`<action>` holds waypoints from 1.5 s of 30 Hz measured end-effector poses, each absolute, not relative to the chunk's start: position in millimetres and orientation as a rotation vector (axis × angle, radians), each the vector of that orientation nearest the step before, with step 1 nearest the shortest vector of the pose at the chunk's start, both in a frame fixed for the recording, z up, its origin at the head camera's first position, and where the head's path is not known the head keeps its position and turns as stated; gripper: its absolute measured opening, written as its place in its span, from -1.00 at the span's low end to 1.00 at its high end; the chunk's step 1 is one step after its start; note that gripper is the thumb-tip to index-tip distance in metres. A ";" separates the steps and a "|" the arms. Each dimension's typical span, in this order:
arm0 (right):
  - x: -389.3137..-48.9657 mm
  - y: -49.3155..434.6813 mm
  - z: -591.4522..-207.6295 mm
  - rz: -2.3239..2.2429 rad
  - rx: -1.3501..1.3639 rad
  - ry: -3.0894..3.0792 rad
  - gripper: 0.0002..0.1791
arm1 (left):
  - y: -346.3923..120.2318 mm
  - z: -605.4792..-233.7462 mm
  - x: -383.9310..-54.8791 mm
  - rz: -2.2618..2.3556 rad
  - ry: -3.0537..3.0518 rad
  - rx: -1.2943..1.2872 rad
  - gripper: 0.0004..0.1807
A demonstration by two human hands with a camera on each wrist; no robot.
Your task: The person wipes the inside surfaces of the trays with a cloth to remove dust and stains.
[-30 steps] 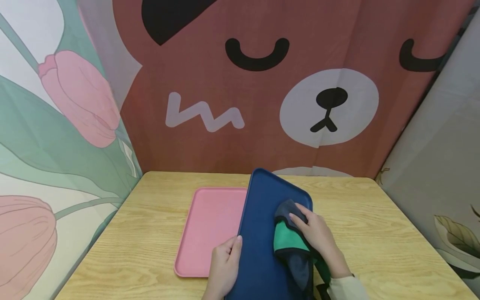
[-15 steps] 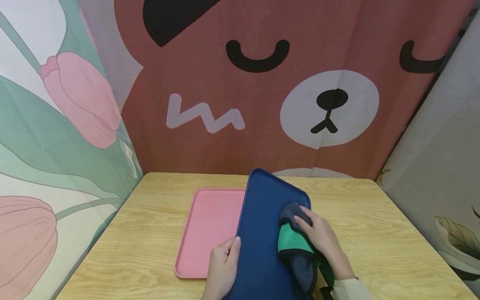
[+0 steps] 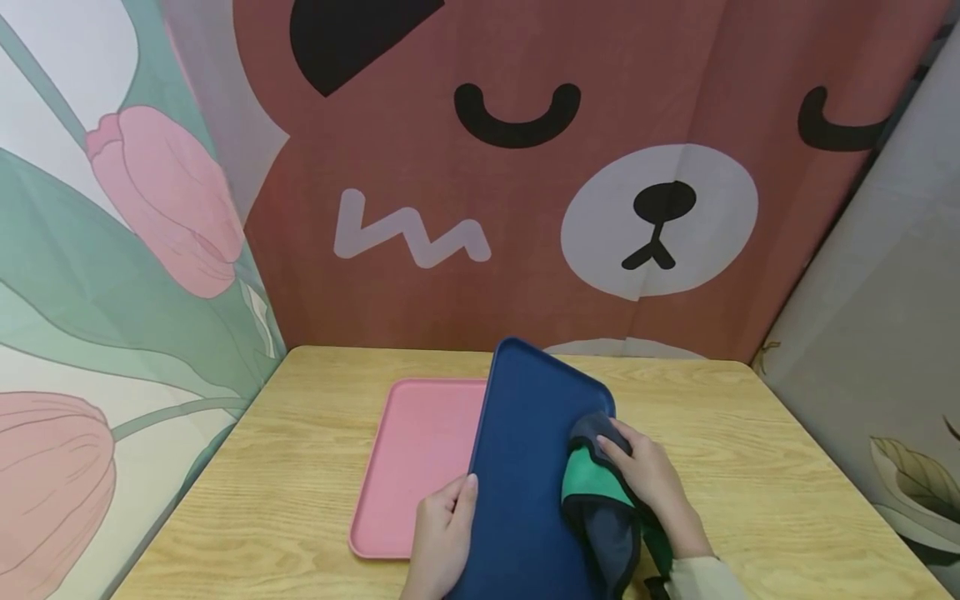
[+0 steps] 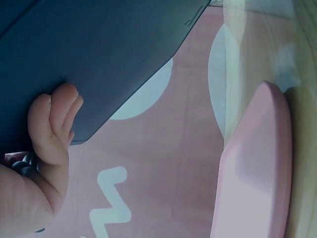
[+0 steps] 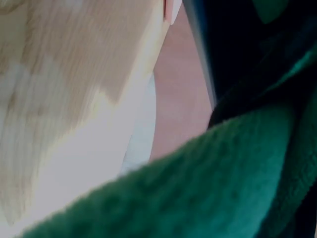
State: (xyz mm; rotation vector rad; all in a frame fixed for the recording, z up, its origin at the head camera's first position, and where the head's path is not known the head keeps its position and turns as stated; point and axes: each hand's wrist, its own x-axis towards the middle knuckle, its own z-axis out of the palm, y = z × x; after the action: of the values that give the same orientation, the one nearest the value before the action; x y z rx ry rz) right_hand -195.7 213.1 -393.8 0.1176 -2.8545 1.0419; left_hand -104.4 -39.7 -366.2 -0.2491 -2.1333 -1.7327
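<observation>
A dark blue tray is held up at a tilt above the table, its inner face toward the head camera. My left hand grips its left edge, thumb on the front; in the left wrist view the fingers lie against its underside. My right hand holds a bunched green and dark grey cloth against the tray's right side. In the right wrist view the cloth's fuzzy green side fills the foreground and hides the hand.
A pink tray lies flat on the wooden table, behind and left of the blue tray, which covers part of it. Beyond the table's back edge hangs a curtain with a bear print. Patterned cloth walls stand at both sides.
My right hand and the cloth have slid down and slightly right along the blue tray's right side. The tray has shifted a little left with my left hand still gripping it.
</observation>
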 end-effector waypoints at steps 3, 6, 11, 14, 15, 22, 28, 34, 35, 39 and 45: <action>-196.0 213.9 -395.0 1.040 0.111 -2.857 -0.36 | -39.8 -366.6 -104.7 -1.731 -2.130 -0.245 -0.55; -196.2 214.3 -395.8 1.042 0.108 -2.858 -0.36 | -39.8 -367.1 -105.1 -1.737 -2.129 -0.242 -0.55; -196.4 213.8 -397.5 1.035 0.105 -2.861 -0.36 | -39.8 -367.1 -105.5 -1.739 -2.131 -0.240 -0.55; -196.4 212.8 -398.5 1.027 0.102 -2.865 -0.36 | -39.9 -366.5 -105.8 -1.730 -2.137 -0.233 -0.56; -196.3 212.3 -398.7 1.026 0.102 -2.865 -0.36 | -39.9 -366.5 -106.0 -1.731 -2.137 -0.232 -0.56; -195.6 208.4 -398.9 1.014 0.114 -2.864 -0.36 | -39.5 -367.4 -106.5 -1.735 -2.121 -0.236 -0.56; -193.7 204.9 -398.6 1.006 0.110 -2.867 -0.37 | -38.3 -365.6 -105.7 -1.719 -2.123 -0.227 -0.55; -190.6 199.8 -395.5 0.994 0.126 -2.855 -0.38 | -39.8 -384.0 -116.5 -1.700 -2.155 -0.223 -0.60; -190.1 198.6 -394.8 0.995 0.134 -2.854 -0.38 | -40.3 -388.1 -118.6 -1.699 -2.161 -0.227 -0.61; -188.5 194.0 -392.6 1.002 0.155 -2.851 -0.39 | -41.6 -397.8 -123.0 -1.709 -2.163 -0.243 -0.58; -187.0 187.8 -391.4 1.005 0.170 -2.845 -0.40 | -41.3 -400.0 -122.9 -1.717 -2.147 -0.230 -0.54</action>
State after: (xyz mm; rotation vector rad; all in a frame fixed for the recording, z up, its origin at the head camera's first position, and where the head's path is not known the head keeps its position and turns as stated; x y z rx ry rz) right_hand -187.0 187.8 -391.4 0.1697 -2.8448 1.0055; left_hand -122.9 -41.3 -400.0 -0.2297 -2.1470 -1.7173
